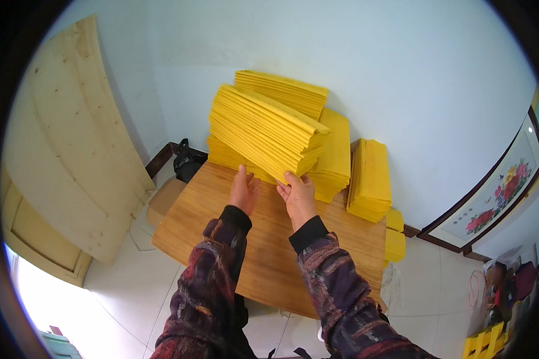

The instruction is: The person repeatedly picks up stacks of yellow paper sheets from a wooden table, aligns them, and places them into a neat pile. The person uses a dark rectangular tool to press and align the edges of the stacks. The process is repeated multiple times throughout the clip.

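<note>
A tall stack of folded yellow sheets (257,128) lies tilted on top of other yellow stacks, its many folded edges turned toward me. My left hand (244,191) is just in front of the pile's lower edge, fingers stretched out and holding nothing. At the stack's lower right corner is my right hand (297,194), its fingers apart and its thumb at the corner. They seem to touch the sheets without closing round them. Behind leans another yellow stack (284,93), and a further yellow stack (335,152) is at the right.
The piles rest on a wooden table (263,257) against a pale wall. A separate yellow bundle (369,179) stands at its right edge. A black bag (188,160) sits behind the left corner. Wooden boards (66,137) lean at left; a framed flower picture (497,191) stands at right.
</note>
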A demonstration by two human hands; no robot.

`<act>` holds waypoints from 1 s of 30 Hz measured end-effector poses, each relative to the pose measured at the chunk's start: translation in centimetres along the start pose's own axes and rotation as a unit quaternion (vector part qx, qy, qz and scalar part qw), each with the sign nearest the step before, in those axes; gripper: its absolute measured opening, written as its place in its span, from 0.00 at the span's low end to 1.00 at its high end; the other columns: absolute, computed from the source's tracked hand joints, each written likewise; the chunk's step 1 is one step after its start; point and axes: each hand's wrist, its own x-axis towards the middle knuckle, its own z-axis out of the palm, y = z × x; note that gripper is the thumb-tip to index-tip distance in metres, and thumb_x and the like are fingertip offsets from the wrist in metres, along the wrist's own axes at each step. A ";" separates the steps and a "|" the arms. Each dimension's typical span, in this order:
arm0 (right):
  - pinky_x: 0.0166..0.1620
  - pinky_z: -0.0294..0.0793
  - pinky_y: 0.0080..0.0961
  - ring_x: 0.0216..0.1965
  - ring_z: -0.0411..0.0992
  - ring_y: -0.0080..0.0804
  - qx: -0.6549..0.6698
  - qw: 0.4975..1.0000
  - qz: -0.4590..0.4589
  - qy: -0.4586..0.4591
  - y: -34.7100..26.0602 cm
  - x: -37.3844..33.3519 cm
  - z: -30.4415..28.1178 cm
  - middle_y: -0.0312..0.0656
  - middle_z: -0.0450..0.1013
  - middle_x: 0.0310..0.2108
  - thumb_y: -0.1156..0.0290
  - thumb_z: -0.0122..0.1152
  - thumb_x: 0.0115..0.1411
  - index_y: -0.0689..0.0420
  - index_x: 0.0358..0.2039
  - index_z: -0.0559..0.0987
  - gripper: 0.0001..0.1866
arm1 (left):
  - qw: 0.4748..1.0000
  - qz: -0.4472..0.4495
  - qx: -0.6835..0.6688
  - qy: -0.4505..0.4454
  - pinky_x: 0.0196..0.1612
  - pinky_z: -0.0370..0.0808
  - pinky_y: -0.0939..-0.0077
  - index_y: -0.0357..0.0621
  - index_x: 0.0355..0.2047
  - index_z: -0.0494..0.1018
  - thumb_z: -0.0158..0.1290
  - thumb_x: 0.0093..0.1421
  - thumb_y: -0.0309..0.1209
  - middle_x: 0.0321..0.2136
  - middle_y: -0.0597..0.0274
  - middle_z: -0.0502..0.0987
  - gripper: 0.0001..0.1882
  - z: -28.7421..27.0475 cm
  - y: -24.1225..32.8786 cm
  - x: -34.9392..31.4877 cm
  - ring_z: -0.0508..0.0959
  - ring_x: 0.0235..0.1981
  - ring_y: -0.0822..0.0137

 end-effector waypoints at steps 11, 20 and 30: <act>0.24 0.71 0.16 0.18 0.71 0.25 -0.417 0.898 -0.106 -0.098 -10.7 -1.9 -4.0 0.41 0.73 0.21 0.72 0.53 0.57 0.64 0.28 0.74 0.07 | 0.996 -0.006 -0.079 -0.032 0.56 0.62 0.61 0.50 0.61 0.50 0.42 0.62 0.50 0.51 0.58 0.59 0.31 4.4 1.5 1.7 0.62 0.52 0.60; 0.53 0.61 0.39 0.50 0.63 0.49 -0.664 0.594 -0.386 -0.240 -14.0 11.4 6.8 0.55 0.64 0.49 0.55 0.44 0.59 0.57 0.50 0.68 0.23 | 0.985 0.007 -0.153 -0.081 0.58 0.59 0.60 0.49 0.61 0.49 0.37 0.63 0.54 0.58 0.58 0.55 0.33 4.1 1.2 2.3 0.58 0.58 0.59; 0.57 0.51 0.53 0.57 0.53 0.62 -0.814 0.476 -0.250 -0.219 -7.6 7.1 6.5 0.48 0.47 0.63 0.46 0.40 0.57 0.38 0.61 0.56 0.31 | 0.966 -0.019 -0.210 -0.148 0.60 0.57 0.61 0.48 0.60 0.51 0.31 0.62 0.58 0.59 0.59 0.57 0.34 3.4 1.1 2.1 0.58 0.59 0.59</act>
